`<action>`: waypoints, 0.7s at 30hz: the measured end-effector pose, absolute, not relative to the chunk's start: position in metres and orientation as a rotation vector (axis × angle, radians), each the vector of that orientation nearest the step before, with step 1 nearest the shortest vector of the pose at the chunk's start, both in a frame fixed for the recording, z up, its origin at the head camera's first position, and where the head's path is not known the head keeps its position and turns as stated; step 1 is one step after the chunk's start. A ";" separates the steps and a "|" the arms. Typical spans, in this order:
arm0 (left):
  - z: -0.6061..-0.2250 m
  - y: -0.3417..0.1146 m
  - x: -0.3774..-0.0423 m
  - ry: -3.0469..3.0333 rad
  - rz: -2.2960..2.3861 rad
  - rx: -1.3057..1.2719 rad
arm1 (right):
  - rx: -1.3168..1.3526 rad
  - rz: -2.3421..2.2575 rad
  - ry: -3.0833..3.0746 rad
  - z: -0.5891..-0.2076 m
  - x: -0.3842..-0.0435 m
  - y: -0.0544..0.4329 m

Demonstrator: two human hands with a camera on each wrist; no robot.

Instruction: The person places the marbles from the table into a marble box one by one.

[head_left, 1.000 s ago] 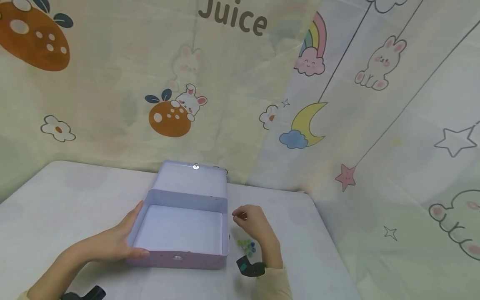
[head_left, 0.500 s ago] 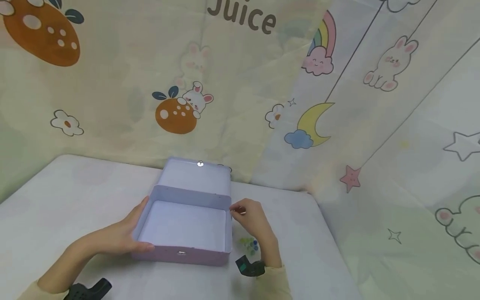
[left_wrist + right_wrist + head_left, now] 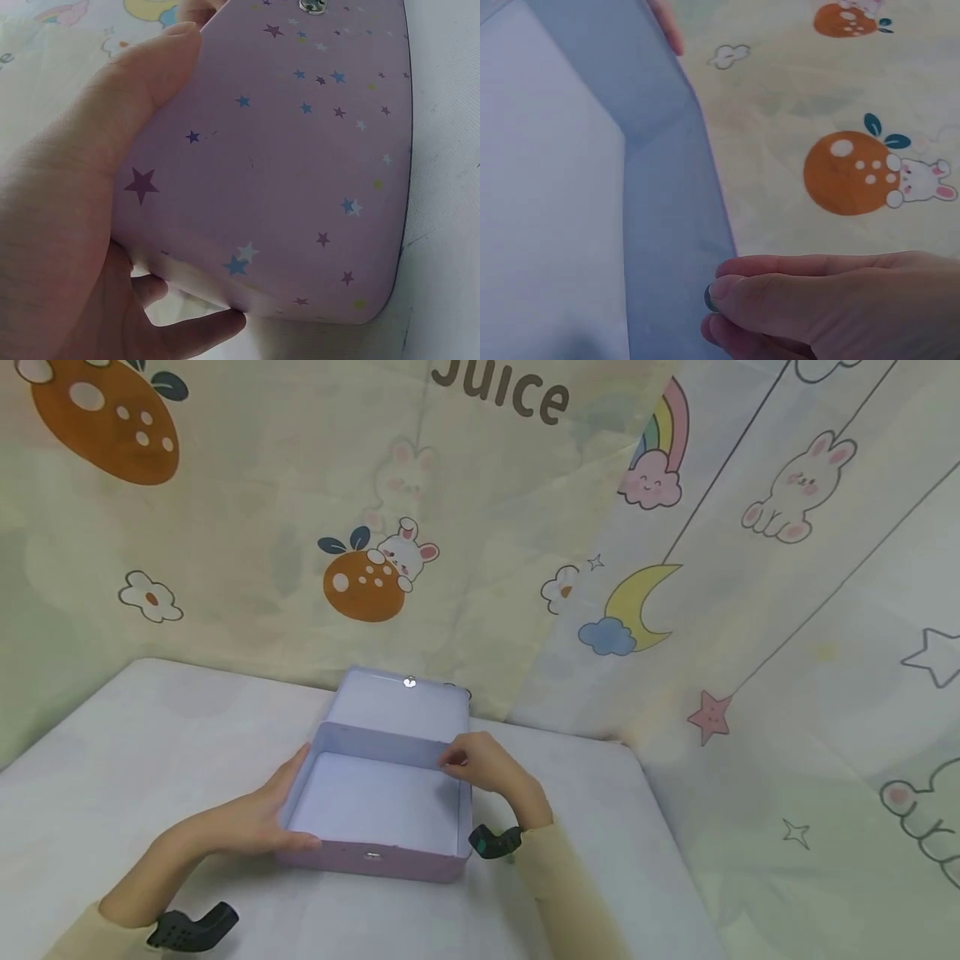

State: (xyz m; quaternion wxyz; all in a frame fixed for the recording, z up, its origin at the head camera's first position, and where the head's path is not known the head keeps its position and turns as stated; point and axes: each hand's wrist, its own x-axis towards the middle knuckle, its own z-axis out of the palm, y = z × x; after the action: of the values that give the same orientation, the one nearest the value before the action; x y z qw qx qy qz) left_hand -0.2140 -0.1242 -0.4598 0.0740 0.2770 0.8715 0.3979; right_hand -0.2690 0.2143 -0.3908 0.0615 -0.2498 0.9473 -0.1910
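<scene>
A lilac tin box [image 3: 405, 862] with its lid [image 3: 401, 706] tipped back stands on the table. My left hand [image 3: 255, 817] grips its near left corner, thumb at the front and fingers along the left side. Coloured stars on the box's outer wall [image 3: 277, 165] show in the left wrist view. My right hand [image 3: 487, 764] is over the box's far right part, thumb and fingertips together. Between them it pinches a small dark green marble [image 3: 709, 298], mostly covered by the fingers. Inside, the white box floor [image 3: 375, 797] is bare.
A white cloth covers the table [image 3: 187, 718]. A bit of green from the small pieces [image 3: 511, 858] shows beside the box, mostly hidden behind the right wrist camera [image 3: 495, 842]. A printed curtain [image 3: 480, 568] hangs behind the table.
My right hand has moved left and away from me, from beside the box to over its far right part. The left hand keeps its grip; the head view has shifted slightly.
</scene>
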 end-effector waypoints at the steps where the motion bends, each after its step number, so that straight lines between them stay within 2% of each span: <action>1: -0.460 -0.124 -0.214 2.615 1.193 0.833 | -0.774 -0.540 2.848 -0.391 -0.271 0.212; 11: -0.463 -0.122 -0.217 2.608 1.186 0.827 | -0.936 -0.130 2.742 -0.416 -0.291 0.183; 21: -0.459 -0.122 -0.213 2.605 1.181 0.784 | -0.901 -0.005 2.686 -0.426 -0.292 0.169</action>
State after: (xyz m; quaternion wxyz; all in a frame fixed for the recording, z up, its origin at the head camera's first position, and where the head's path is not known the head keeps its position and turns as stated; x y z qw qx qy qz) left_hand -0.2130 -0.1222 -0.4591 0.0881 0.2633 0.8750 0.3966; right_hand -0.2920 0.1691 -0.4257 0.1535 -0.3142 0.9368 -0.0018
